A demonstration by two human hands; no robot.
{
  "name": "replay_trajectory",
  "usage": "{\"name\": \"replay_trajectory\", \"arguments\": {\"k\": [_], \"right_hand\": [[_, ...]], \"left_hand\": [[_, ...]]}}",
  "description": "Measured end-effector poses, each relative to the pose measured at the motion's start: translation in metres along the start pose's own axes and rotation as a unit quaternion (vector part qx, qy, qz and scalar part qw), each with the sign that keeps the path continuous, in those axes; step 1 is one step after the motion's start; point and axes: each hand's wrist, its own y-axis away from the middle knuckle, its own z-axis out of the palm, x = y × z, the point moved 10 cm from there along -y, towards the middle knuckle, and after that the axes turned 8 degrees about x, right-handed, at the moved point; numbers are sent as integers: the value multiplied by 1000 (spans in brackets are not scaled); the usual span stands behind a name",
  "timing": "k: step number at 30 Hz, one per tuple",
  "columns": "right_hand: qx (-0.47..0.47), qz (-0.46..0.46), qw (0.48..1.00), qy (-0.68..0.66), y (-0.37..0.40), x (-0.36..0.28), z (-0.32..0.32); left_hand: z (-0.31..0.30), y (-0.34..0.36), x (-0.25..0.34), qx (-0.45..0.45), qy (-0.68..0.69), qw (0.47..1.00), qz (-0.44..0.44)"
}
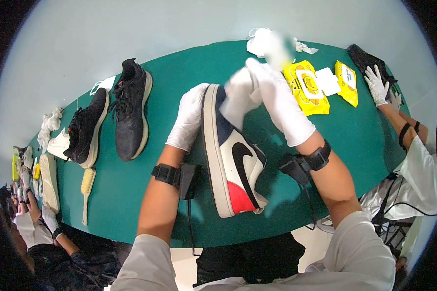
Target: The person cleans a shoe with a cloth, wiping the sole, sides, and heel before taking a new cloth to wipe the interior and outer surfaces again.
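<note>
A white, red and navy sneaker (230, 160) with a black swoosh lies on its side, its pale sole edge facing left. My left hand (189, 116), in a white glove, is closed around the sneaker's toe end from the left. My right hand (277, 97), also gloved in white, is closed on a white wipe (239, 97) whose lower part hangs over the navy toe; motion blurs the wipe and fingertips. Yellow wipe packs (314, 107) (348, 86) lie right of my right hand.
On the green table (175, 223), two black sneakers (130, 123) (90, 126) and a brush (86, 194) are at left. White crumpled items (260, 42) sit at the back. Co-workers' gloved hands (377, 87) (50, 218) are at both sides. Cabled devices hang from my wrists.
</note>
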Motion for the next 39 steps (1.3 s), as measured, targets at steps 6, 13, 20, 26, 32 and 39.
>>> {"name": "replay_trajectory", "arguments": {"k": [6,13,20,26,32,39], "right_hand": [[-89,13,986,-139,10,-16,26],[-297,-50,949,-91,34,-32,20],[56,-9,983,-173,-8,-6,-5],[-247,-401,878,81,73,-63,68],[-437,-148,887,8,75,-54,59],[-298,-66,940,-150,36,-30,15]], "left_hand": [[-4,1,-4,36,33,999,-17],[-3,-1,-1,4,-43,999,18],[-1,0,-8,18,31,999,-6],[7,-5,-13,-36,1,999,18],[-5,-6,-4,-1,-100,988,115],[-2,-3,-4,-2,-49,998,45]]}}
